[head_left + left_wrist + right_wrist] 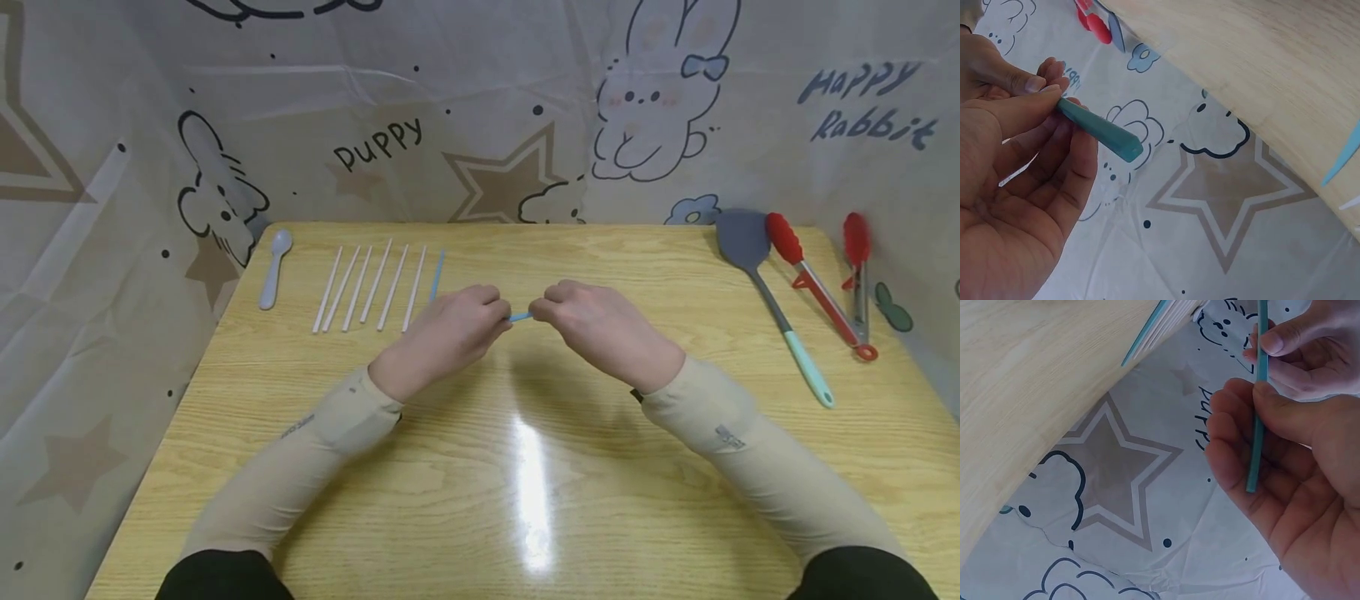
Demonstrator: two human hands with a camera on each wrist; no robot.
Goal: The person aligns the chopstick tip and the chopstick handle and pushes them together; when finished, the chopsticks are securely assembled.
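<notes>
A thin blue stick (pixel 520 317) is held level above the table between both hands. My left hand (pixel 453 333) pinches one part of it between thumb and forefinger. In the left wrist view, one end of the stick (pixel 1100 128) juts past those fingertips. Close beside it, my right hand (pixel 607 329) pinches the other part, thumb on top. The right wrist view shows the stick (pixel 1255 453) running along the curled fingers, bending slightly at the grip. Another blue stick (pixel 437 275) lies on the table behind the left hand, beside a row of several white sticks (pixel 375 282).
A pale spoon (pixel 274 271) lies at the table's back left. On the right are a grey spatula (pixel 745 237) with a mint handle and red-tipped tongs (pixel 817 292). A printed cloth (pixel 495 83) hangs behind the wooden table (pixel 420 500).
</notes>
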